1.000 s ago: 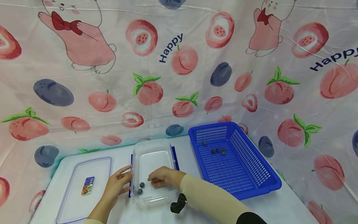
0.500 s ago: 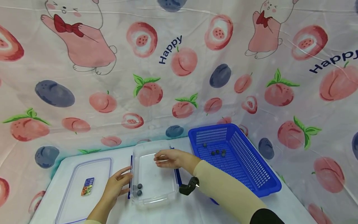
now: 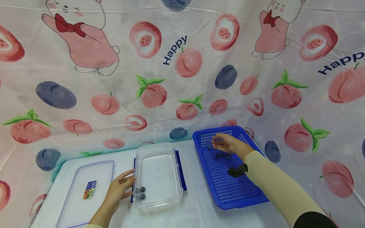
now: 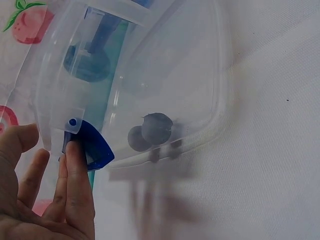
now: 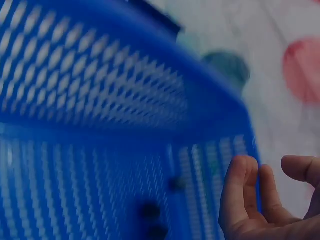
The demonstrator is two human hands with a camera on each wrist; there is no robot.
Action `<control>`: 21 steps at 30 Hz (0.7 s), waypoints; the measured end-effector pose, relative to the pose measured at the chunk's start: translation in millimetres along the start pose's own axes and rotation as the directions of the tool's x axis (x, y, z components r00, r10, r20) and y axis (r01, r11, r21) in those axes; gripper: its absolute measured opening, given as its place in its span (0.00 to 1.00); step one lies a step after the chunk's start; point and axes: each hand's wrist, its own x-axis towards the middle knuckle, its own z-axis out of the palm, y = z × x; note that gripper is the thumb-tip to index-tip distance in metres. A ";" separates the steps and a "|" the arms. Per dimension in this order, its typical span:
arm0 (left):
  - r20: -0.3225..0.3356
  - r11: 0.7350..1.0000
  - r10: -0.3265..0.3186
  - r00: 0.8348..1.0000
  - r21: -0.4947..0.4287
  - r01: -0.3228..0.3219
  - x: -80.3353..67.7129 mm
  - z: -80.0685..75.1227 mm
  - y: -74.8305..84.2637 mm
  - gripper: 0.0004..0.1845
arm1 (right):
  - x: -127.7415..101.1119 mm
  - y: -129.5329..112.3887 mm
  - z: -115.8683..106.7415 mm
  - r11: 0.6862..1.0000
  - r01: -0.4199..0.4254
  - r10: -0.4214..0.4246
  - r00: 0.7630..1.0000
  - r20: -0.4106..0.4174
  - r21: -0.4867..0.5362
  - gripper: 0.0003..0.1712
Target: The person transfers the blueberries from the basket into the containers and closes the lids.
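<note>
From the head camera: the right hand [image 3: 228, 145] hovers over the far end of the blue basket [image 3: 258, 186], fingers loosely spread and holding nothing, right above a small cluster of dark berries [image 3: 223, 155] on the mesh floor. The left hand [image 3: 121, 187] rests flat against the left side of the clear container [image 3: 158, 172], fingers straight, apparently bracing it so it can't slide. Two dark berries [image 3: 140, 193] sit in that container's near left corner. Off to the left lies the container's lid [image 3: 85, 191], flat on the white table [image 3: 196, 209], with a small label on it. A fruit-print cloth [image 3: 182, 63] backs the scene.

Left wrist view now: fingertips [image 4: 75, 155] press on the blue latch [image 4: 92, 150] at the container wall [image 4: 210, 100], fingers together and extended, steadying rather than gripping. The two berries [image 4: 152, 131] show through the clear plastic, touching each other.

Right wrist view, and it's blurred: the basket's mesh wall [image 5: 90, 85] fills the frame, the fingers [image 5: 245, 190] are apart and relaxed, clamped on nothing, and dark blobs [image 5: 150, 210] below look like the berries in the basket.
</note>
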 end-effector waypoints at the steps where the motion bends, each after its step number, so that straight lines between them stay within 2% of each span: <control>1: -0.002 1.000 -0.001 1.000 0.001 0.001 -0.1 0.1 0.1 0.30 | 1.4 1.2 -9.8 1.000 -0.003 0.002 0.999 -0.039 -0.024 0.18; 4: -0.005 1.000 -0.003 1.000 0.001 0.003 -0.2 0.4 0.5 0.30 | 5.2 7.3 -31.3 0.995 -0.024 0.008 0.987 -0.158 -0.097 0.17; 9: -0.007 1.000 -0.010 1.000 0.000 0.010 0.1 1.4 1.1 0.30 | 7.4 19.9 -50.7 0.975 -0.049 -0.006 0.969 -0.249 -0.215 0.27; 11: -0.006 1.000 -0.012 1.000 -0.001 0.012 0.3 1.8 1.4 0.29 | 7.5 24.6 -55.6 0.966 -0.052 -0.019 0.962 -0.271 -0.252 0.28; 19: -0.003 1.000 -0.013 1.000 0.003 0.013 1.7 1.7 3.5 0.28 | 7.6 43.1 -62.9 0.958 -0.092 -0.010 0.936 -0.352 -0.270 0.10; 21: -0.004 1.000 -0.016 1.000 0.003 0.016 2.2 1.9 3.6 0.29 | 7.5 48.2 -61.7 0.956 -0.098 -0.014 0.927 -0.375 -0.278 0.08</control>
